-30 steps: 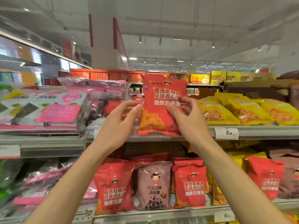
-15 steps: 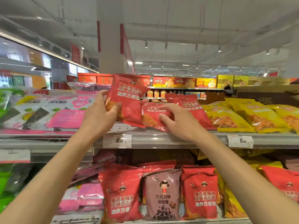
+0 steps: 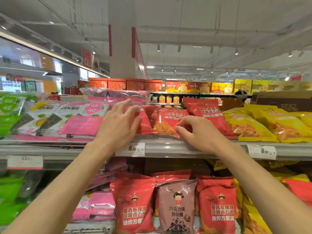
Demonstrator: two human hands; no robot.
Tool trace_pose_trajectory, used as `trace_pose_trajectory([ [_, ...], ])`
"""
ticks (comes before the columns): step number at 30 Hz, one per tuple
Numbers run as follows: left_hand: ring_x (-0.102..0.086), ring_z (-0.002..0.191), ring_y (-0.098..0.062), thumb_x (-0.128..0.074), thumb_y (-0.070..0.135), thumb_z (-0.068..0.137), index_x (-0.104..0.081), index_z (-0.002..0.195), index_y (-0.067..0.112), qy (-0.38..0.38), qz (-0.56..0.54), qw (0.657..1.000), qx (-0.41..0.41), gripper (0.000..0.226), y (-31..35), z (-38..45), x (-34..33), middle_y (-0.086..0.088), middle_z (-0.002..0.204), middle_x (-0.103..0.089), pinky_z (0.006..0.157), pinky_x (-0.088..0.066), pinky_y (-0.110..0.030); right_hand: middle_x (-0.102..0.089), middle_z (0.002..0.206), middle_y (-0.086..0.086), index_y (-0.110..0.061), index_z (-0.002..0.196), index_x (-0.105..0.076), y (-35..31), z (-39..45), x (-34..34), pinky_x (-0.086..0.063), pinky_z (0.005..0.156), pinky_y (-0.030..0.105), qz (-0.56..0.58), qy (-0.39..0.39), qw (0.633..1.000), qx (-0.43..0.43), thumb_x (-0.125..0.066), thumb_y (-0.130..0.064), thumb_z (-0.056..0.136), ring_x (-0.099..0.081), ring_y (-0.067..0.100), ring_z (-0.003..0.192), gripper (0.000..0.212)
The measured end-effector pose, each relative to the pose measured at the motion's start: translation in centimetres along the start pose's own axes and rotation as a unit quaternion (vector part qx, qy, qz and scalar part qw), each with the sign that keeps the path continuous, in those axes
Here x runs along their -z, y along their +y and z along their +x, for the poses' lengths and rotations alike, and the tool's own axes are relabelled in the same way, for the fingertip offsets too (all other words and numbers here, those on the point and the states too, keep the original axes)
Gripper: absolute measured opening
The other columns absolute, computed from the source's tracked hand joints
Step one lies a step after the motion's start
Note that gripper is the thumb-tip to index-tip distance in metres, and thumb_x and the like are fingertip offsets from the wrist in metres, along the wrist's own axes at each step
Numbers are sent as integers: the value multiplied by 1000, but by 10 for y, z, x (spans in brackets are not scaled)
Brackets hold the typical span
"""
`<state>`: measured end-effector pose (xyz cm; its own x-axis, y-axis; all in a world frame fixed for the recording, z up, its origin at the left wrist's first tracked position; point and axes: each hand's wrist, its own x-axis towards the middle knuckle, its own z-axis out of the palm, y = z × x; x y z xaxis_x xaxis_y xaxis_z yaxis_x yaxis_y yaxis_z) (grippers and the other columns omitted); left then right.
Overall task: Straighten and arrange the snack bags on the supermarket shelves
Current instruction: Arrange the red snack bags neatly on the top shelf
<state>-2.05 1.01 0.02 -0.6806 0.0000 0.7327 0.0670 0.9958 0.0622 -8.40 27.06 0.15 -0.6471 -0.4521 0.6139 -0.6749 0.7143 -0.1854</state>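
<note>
Three red snack bags lie side by side on the upper shelf (image 3: 168,147). My left hand (image 3: 118,122) rests with straight, spread fingers on the leftmost red bag (image 3: 144,120), which lies tilted back. My right hand (image 3: 197,132) pinches the lower right corner of the middle red bag (image 3: 167,119) between thumb and curled fingers. The third red bag (image 3: 209,112) leans just right of it, partly behind my right hand.
Yellow snack bags (image 3: 249,124) lie to the right on the same shelf, pink and green seaweed packs (image 3: 81,122) to the left. The lower shelf holds upright red bags (image 3: 133,205) and a brown bag (image 3: 177,206). Price tags (image 3: 130,149) hang on the shelf edge.
My left hand has laid the red bag it held down on the shelf and opened flat over it. My right hand has shifted to the middle bag's lower corner.
</note>
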Motion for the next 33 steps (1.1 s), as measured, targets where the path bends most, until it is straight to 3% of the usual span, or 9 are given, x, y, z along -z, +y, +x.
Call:
trace_pose_trajectory([
  [2, -15, 157, -20, -35, 48, 107, -32, 159, 28, -59, -73, 995, -37, 55, 3, 9, -4, 0, 169, -22, 127, -11, -45, -69, 105, -10, -26, 112, -69, -1, 1, -3, -55, 87, 39, -5, 6, 1000, 0, -54, -45, 102, -63, 10, 93, 26],
  [4, -12, 157, -15, -33, 46, 108, -23, 161, 31, -109, -105, 988, -27, 55, 3, 17, -9, 5, 169, -19, 128, -7, -42, -69, 117, -9, -27, 121, -67, -1, 2, -5, -54, 93, 37, -1, 6, 1000, 6, -52, -45, 103, -63, 12, 103, 30],
  [7, -6, 157, -11, -28, 49, 109, -17, 162, 34, -157, -68, 985, -17, 56, -2, 22, -15, 9, 170, -15, 128, 0, -40, -61, 137, -11, -29, 136, -62, 1, 3, -5, -48, 102, 36, 1, -1, 1000, 18, -50, -48, 103, -58, 12, 121, 39],
  [10, 13, 155, -6, -15, 55, 107, -8, 162, 40, -211, -10, 977, -12, 57, -3, 22, -20, 15, 170, 4, 126, 11, -45, -58, 138, -12, -32, 138, -63, -2, 7, -4, -48, 104, 38, 7, -10, 1000, 16, -55, -59, 97, -55, 11, 121, 49],
  [16, 10, 156, -7, -17, 57, 106, -11, 162, 39, -171, -11, 985, 0, 59, -6, 16, -21, 14, 170, 2, 126, 9, -47, -69, 129, -5, -25, 128, -71, -7, 16, -2, -51, 99, 36, 44, -29, 999, -11, -73, -52, 89, -63, 16, 111, 47],
  [25, 14, 157, -15, -14, 54, 107, -3, 162, 35, -200, 39, 979, 9, 60, -2, 21, -22, 6, 171, 10, 125, 11, -53, -60, 146, -6, -28, 141, -60, -6, 12, -3, -41, 110, 39, 23, -58, 998, -24, -56, -48, 102, -54, 19, 134, 45],
  [29, 1, 159, -19, -27, 49, 107, -20, 162, 31, -119, 15, 993, 3, 58, 5, 13, -21, 1, 172, -9, 126, 7, -52, -65, 132, -14, -28, 137, -63, -9, 5, -3, -43, 101, 28, 81, -26, 996, -23, -53, -44, 103, -59, 6, 119, 39],
  [31, -19, 156, -23, -43, 43, 106, -39, 157, 24, -28, -37, 999, -8, 54, 8, 4, -17, -2, 166, -32, 127, -5, -50, -64, 114, -23, -29, 127, -68, -11, 0, -3, -45, 89, 15, 140, 33, 989, -27, -56, -40, 103, -57, -11, 100, 29],
  [33, -38, 145, -24, -55, 34, 103, -53, 147, 18, 44, -122, 992, -9, 47, 15, -7, -12, -3, 152, -52, 122, -24, -46, -65, 112, -24, -27, 123, -69, -12, -9, -4, -41, 78, 2, 177, 88, 980, -33, -58, -37, 102, -54, -19, 95, 25],
])
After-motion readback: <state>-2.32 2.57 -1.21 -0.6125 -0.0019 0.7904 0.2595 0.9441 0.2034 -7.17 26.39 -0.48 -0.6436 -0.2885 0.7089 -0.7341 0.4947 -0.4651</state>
